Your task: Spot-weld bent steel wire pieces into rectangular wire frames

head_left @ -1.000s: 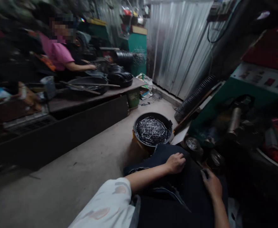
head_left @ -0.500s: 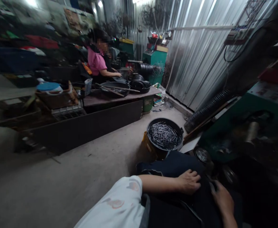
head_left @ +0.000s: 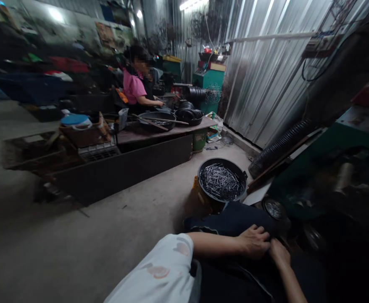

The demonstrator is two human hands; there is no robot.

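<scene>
My left hand [head_left: 254,241] lies over the dark blue cloth [head_left: 239,219] on my lap, its fingers curled down; whether they pinch the cloth is hard to see. Close against it on the right, my right hand [head_left: 279,252] is closed, with its fingertips hidden beside the left fingers. What it holds, if anything, cannot be made out. Just beyond my knees stands a black tub [head_left: 200,171] full of thin metal pieces [head_left: 220,181].
A person in a pink top [head_left: 134,87] sits behind a low bench [head_left: 130,168] bearing black pans [head_left: 157,120]. Green machinery [head_left: 317,155] stands close on the right, beside a small dish of metal pieces [head_left: 273,208]. Corrugated metal sheets [head_left: 263,75] form the wall.
My right hand has moved left and now meets my left hand. My left hand stays nearly in place. The view has shifted slightly, so the surroundings appear farther right.
</scene>
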